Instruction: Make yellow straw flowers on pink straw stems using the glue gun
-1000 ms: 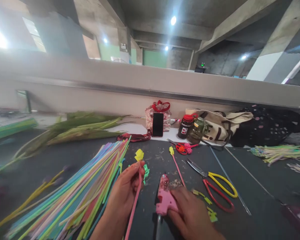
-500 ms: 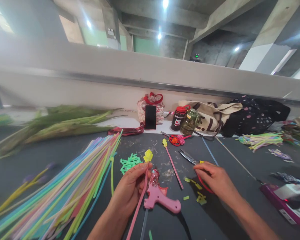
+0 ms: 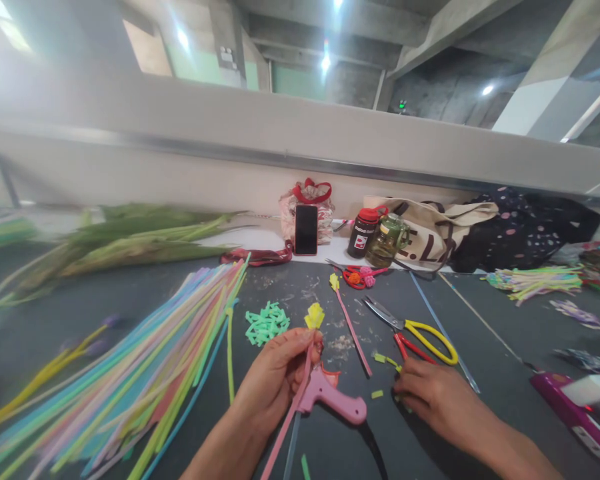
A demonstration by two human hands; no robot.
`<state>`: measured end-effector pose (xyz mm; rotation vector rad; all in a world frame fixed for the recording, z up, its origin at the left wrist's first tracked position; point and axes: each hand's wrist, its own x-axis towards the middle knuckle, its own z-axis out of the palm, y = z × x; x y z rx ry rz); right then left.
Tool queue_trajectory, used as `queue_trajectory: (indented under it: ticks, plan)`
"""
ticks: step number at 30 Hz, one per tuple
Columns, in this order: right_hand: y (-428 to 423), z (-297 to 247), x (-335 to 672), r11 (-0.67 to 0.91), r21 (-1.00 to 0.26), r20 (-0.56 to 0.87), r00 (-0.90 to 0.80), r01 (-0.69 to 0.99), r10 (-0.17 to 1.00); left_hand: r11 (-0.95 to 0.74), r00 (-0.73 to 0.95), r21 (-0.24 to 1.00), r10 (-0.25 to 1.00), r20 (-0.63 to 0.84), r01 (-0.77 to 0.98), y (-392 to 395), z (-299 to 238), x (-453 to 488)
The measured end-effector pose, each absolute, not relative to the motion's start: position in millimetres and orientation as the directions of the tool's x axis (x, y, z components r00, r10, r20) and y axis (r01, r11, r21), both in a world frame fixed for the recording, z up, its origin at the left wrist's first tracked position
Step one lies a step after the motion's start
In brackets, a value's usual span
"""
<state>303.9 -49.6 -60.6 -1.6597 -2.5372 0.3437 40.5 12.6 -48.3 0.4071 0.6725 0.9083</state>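
Observation:
My left hand (image 3: 286,363) pinches a pink stem (image 3: 293,407) topped by a yellow flower (image 3: 315,316). Just behind and beside that hand lies a pink hot glue gun (image 3: 333,397), its nozzle hidden by my fingers. My right hand (image 3: 430,393) is lowered to the table with its fingers drawn together over small yellow-green pieces (image 3: 380,359); what the fingertips grip is hidden. Cutting pliers (image 3: 397,323) with one red and one yellow handle rest just beyond it. Between the hands lies a second pink stem with a yellow flower (image 3: 353,330).
Cut green pieces (image 3: 267,324) form a pile left of centre. Long pastel strips (image 3: 170,353) cover the left side. Behind stand a phone (image 3: 306,230), a dark red-lidded bottle (image 3: 363,233) and a green bottle (image 3: 384,241). A purple power strip (image 3: 575,407) sits at right.
My right hand has let go of the pliers, which now lie on the table, and has moved down to the yellow-green pieces. My left hand still holds the flower stem, slightly shifted right.

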Motion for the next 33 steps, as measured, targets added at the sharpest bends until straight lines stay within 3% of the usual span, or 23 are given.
queue_trajectory:
  ticks: [4, 6, 8, 12, 15, 20, 23, 26, 29, 33]
  plan:
    - [-50, -73, 301, 0.442, -0.031, -0.054, -0.443, 0.896, 0.895, 0.532, 0.446, 0.622, 0.841, -0.307, -0.575, 12, -53, 42]
    - [-48, -79, 306, 0.455, 0.001, -0.011, -0.455, 0.891, 0.891, 0.519, 0.445, 0.632, 0.847, -0.289, -0.576, 12, -55, 42]
    - [-44, -81, 311, 0.438, -0.105, 0.056, -0.435, 0.893, 0.899, 0.511, 0.435, 0.644, 0.852, -0.293, -0.569, 11, -55, 42]
    - [-34, -70, 307, 0.267, -0.449, 0.096, -0.251, 0.853, 0.963, 0.508, 0.422, 0.68, 0.852, -0.309, -0.529, 9, -54, 45]
    - [-29, -55, 286, 0.143, -0.691, 0.059, -0.142, 0.708, 0.988, 0.517, 0.424, 0.686, 0.847, -0.322, -0.512, 9, -54, 46]
    - [-20, -40, 246, 0.084, -0.913, 0.038, -0.121, 0.399, 0.992, 0.513, 0.412, 0.67, 0.852, -0.323, -0.537, 9, -54, 48]
    - [-15, -36, 230, -0.012, -0.982, -0.029, -0.089, 0.187, 0.996, 0.508, 0.405, 0.676, 0.855, -0.323, -0.534, 8, -53, 49]
    - [-11, -32, 219, -0.026, -0.997, -0.033, -0.086, 0.075, 0.996, 0.484, 0.438, 0.697, 0.859, -0.264, -0.529, 7, -52, 49]
    - [-7, -31, 213, -0.01, -0.998, -0.014, -0.061, 0.069, 0.998, 0.471, 0.472, 0.714, 0.854, -0.221, -0.518, 6, -52, 48]
    - [-2, -33, 211, 0.126, -0.984, 0.123, -0.037, 0.128, 0.992, 0.495, 0.483, 0.723, 0.839, -0.252, -0.481, 6, -51, 47]
